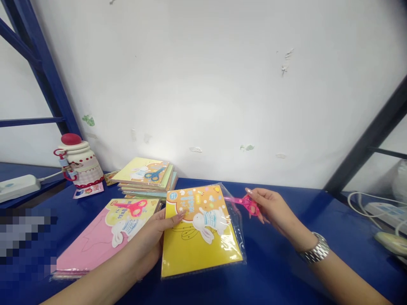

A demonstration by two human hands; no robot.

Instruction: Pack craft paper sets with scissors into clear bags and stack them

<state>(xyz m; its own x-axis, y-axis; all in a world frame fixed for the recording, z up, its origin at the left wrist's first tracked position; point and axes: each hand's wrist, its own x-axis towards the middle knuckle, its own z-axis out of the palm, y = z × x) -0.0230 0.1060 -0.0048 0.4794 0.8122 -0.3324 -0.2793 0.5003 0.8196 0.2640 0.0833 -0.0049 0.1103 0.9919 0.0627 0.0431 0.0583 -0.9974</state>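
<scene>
My left hand (155, 231) grips the left edge of a yellow booklet (203, 250) with a white rabbit on its cover, thumb on top. The booklet sits in a clear plastic sleeve (241, 237) whose loose edge shows on the right. My right hand (267, 205) pinches the handles of small pink scissors (249, 204). Their blades point left, at the sleeve's right edge by the booklet's upper corner; whether the tips are inside it I cannot tell. Left of my left hand lies a stack of pink booklets (85, 245) with red-pink scissors (132, 207) on top.
Behind stands a pile of booklets (136, 167) topped by blue scissors (154, 174). A white bottle with a red lid (84, 163) and a small pink packet (89, 190) are at the back left. Power strips (19, 187) and white cables (359, 195) lie at the sides of the blue table (286, 271).
</scene>
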